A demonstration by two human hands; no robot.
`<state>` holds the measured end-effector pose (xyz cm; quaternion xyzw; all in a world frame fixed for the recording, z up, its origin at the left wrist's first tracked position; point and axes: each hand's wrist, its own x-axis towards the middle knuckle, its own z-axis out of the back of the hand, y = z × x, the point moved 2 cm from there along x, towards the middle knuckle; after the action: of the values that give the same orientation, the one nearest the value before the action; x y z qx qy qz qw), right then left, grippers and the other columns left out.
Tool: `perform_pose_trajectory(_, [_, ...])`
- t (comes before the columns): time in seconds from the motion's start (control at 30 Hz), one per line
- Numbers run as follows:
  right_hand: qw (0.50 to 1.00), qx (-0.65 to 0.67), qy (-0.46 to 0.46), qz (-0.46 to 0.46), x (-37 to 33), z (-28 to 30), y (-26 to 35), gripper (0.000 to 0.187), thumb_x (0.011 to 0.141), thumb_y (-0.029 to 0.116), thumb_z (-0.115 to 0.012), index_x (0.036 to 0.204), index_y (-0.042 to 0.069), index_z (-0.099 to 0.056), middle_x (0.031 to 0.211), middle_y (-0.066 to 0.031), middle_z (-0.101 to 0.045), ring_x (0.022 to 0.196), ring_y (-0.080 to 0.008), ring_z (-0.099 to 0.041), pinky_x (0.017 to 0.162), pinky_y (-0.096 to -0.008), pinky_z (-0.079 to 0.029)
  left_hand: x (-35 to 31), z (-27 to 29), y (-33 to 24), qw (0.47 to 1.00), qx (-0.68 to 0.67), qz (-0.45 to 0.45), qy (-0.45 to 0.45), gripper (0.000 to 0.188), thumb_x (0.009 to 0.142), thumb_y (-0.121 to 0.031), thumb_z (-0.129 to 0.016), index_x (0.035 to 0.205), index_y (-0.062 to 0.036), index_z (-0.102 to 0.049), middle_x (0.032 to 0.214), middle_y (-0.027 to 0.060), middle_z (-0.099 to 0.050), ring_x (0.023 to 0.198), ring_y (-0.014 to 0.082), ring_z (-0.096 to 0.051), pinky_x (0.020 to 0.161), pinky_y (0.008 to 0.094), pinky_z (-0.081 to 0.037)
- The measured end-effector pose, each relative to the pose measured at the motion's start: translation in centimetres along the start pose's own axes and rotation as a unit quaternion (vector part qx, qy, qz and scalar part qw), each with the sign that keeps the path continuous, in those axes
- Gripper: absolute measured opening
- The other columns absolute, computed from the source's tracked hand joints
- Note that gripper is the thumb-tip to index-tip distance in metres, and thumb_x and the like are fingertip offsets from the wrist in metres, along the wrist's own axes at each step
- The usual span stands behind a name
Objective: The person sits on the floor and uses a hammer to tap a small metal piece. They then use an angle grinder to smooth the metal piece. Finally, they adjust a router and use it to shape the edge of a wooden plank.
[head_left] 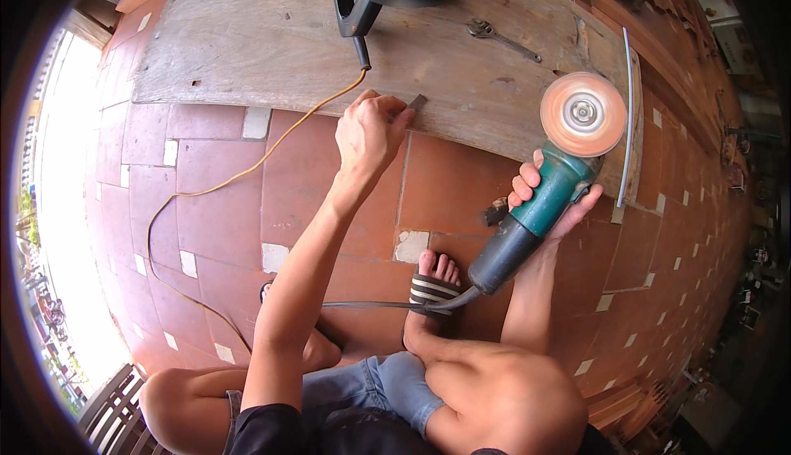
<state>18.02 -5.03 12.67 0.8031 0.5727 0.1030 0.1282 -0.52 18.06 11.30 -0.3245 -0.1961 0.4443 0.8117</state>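
Note:
My left hand point(368, 132) pinches a small flat dark metal piece point(418, 102) at the near edge of the wooden board point(272, 18). The fingers are closed round its near end and hide part of it. My right hand point(554, 200) is wrapped round the body of a green and black angle grinder point(540, 200). Its orange-rimmed disc point(583, 115) faces up over the board's right end, and its black cord leaves the rear past my foot. A dark side handle point(495, 211) sticks out from the grinder's left.
At the board's far side stands a black-handled power tool point(359, 12) with a yellow cord point(239, 177) trailing over the tiled floor point(329, 158). An adjustable wrench point(504, 41) lies on the board. A thin grey strip point(628, 117) runs along its right end. Timber planks point(651, 51) lie beyond.

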Motion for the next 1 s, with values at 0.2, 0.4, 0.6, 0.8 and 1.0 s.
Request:
perform_pose_trajectory(0.2, [0.999,-0.033,0.001,0.002,-1.6,0.1,-0.1,0.102,0.086,0.088,-0.064,0.135,0.0,-0.05,0.107,-0.0162,-0.06,0.085,-0.0279,-0.063,0.076,-0.0426,-0.054,-0.6,0.9,-0.4,0.948,-0.231,0.173,0.136,0.02,0.098,-0.024,-0.081,0.099,-0.0046,-0.077,0.096,0.0068,-0.077,0.082,0.0126,-0.073,0.078,0.0287,-0.059])
perform_pose_trajectory(0.4, [0.998,-0.061,-0.034,-0.001,-2.8,-0.3,0.3,0.099,0.092,0.081,-0.065,0.142,0.0,-0.038,0.113,-0.016,-0.055,0.093,-0.0305,-0.066,0.079,-0.0441,-0.061,-3.6,5.1,-3.4,0.799,-0.554,0.19,0.133,0.022,0.099,-0.019,-0.081,0.108,-0.0001,-0.073,0.099,0.0053,-0.077,0.088,0.0121,-0.073,0.086,0.0291,-0.062])
perform_pose_trajectory(0.6, [0.995,-0.06,-0.074,0.025,-4.2,1.1,0.4,0.102,0.094,0.085,-0.054,0.146,-0.001,-0.042,0.114,-0.0205,-0.059,0.088,-0.0335,-0.067,0.074,-0.0456,-0.059,-5.2,7.9,-6.3,0.771,-0.604,0.159,0.124,0.033,0.097,-0.009,-0.082,0.125,0.0028,-0.069,0.106,0.0095,-0.079,0.095,0.0138,-0.075,0.089,0.0303,-0.063])
perform_pose_trajectory(0.8, [0.995,-0.072,-0.071,0.009,-4.6,1.0,0.4,0.103,0.093,0.086,-0.054,0.143,-0.003,-0.042,0.113,-0.0199,-0.057,0.088,-0.033,-0.066,0.074,-0.0454,-0.058,-5.9,9.9,-8.6,0.794,-0.581,0.083,0.16,0.069,0.096,-0.003,-0.079,0.158,-0.0021,-0.048,0.106,0.0085,-0.078,0.101,0.018,-0.077,0.089,0.0309,-0.064])
perform_pose_trajectory(1.0, [0.996,-0.065,-0.067,0.003,-4.6,0.7,-0.3,0.103,0.093,0.087,-0.054,0.141,-0.004,-0.042,0.111,-0.0201,-0.057,0.087,-0.0325,-0.066,0.074,-0.0453,-0.057,-6.2,11.0,-9.8,0.77,-0.584,0.074,0.244,0.077,0.099,0.003,-0.071,0.167,-0.005,-0.037,0.105,0.0066,-0.074,0.105,0.0208,-0.077,0.09,0.0312,-0.065])
